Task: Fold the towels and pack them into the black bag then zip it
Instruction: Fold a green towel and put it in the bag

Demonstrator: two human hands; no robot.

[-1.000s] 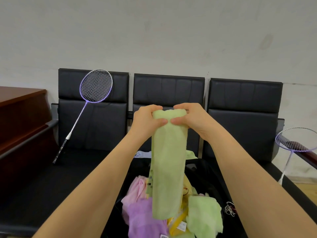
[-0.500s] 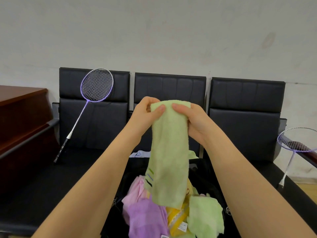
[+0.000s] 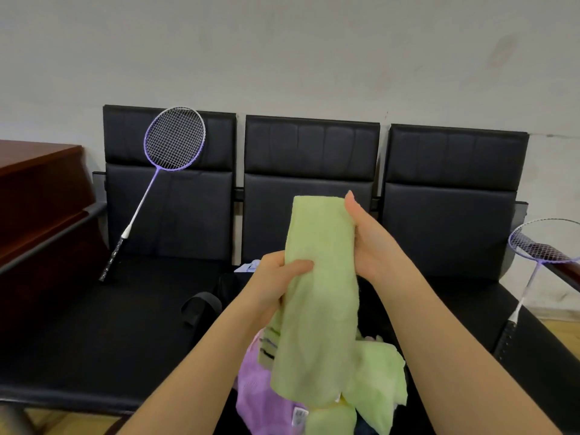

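Note:
I hold a light green towel (image 3: 317, 293), folded into a long strip, upright above the middle seat. My left hand (image 3: 276, 279) grips its left edge halfway down, thumb across the front. My right hand (image 3: 368, 243) holds the upper right edge, fingers behind the cloth. Below it lies a heap of towels: a purple towel (image 3: 260, 394), another green towel (image 3: 379, 381), a bit of pink and yellow. They sit on the black bag (image 3: 226, 287), which is mostly hidden by the heap and my arms; its strap (image 3: 199, 304) shows on the seat.
A row of three black chairs (image 3: 452, 208) stands against the wall. A purple badminton racket (image 3: 169, 152) leans on the left chair back; a second racket (image 3: 539, 246) rests at the right armrest. A brown wooden desk (image 3: 34, 189) is at the left.
My left hand slid down from the towel's top edge to its middle. My right hand stayed at the top right. The towel dropped lower in view.

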